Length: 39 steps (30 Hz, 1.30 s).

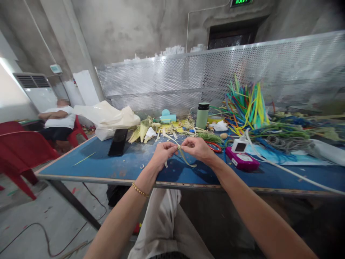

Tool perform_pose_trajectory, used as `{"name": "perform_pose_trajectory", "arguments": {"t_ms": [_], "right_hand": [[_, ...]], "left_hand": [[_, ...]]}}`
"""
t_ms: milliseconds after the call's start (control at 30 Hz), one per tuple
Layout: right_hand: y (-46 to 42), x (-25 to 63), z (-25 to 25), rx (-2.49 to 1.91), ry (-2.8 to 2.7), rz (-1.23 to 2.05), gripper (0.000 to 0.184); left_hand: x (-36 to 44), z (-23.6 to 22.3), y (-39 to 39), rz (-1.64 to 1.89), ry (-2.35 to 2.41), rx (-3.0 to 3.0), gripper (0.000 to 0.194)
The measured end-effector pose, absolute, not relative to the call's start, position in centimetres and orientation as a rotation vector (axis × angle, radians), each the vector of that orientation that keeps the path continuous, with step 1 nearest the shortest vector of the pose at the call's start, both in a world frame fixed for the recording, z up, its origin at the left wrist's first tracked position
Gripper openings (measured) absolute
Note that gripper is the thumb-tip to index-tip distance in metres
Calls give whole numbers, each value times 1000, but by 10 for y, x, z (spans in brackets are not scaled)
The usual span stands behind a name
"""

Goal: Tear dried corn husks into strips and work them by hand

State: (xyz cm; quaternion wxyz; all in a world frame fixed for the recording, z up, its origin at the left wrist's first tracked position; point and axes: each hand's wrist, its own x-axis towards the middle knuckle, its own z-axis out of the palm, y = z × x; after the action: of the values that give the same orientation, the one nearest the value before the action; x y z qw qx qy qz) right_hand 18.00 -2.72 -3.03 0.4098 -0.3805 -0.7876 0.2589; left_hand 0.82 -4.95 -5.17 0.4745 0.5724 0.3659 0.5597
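Over the front part of the blue table (91,169), my two hands meet fingertip to fingertip. Between them is a pale yellow-green strip (184,158), which looks like dried husk; its loose ends stick out behind the fingers and hang down toward the tabletop. My left hand (165,154) pinches it with thumb and forefinger, and my right hand (198,149) pinches it close beside. Whether the strip is knotted there is too small to tell. Just beyond the hands lie husk leaves (144,130) and scraps. Red-handled scissors (214,146) rest by my right hand.
A black phone (118,142) and a white plastic bag (115,117) lie left. Behind stand a green flask (202,116) and colourful strips (246,104). At right are a purple box (242,159), a charger (239,146) and a white cable (283,173). A person (59,118) sits far left.
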Motion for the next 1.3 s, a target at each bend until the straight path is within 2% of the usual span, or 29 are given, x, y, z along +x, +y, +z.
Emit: {"name": "perform_pose_trajectory", "arguments": {"t_ms": [433, 633, 800, 1000, 1300], "right_hand": [[-30, 180, -29, -929, -2076, 514, 17], [-29, 179, -26, -913, -2007, 515, 30], [-29, 178, -25, -945, -1972, 644, 27], [-30, 177, -26, -896, -1908, 797, 26], [-31, 174, -27, -883, -1849, 872, 22]], "left_hand": [[7, -54, -47, 1347, 953, 1372, 36], [8, -54, -49, 1355, 921, 1435, 33], [10, -52, -54, 1299, 903, 1549, 31], [9, -52, -55, 1203, 810, 1470, 41], [9, -54, -52, 1196, 803, 1395, 35]]}}
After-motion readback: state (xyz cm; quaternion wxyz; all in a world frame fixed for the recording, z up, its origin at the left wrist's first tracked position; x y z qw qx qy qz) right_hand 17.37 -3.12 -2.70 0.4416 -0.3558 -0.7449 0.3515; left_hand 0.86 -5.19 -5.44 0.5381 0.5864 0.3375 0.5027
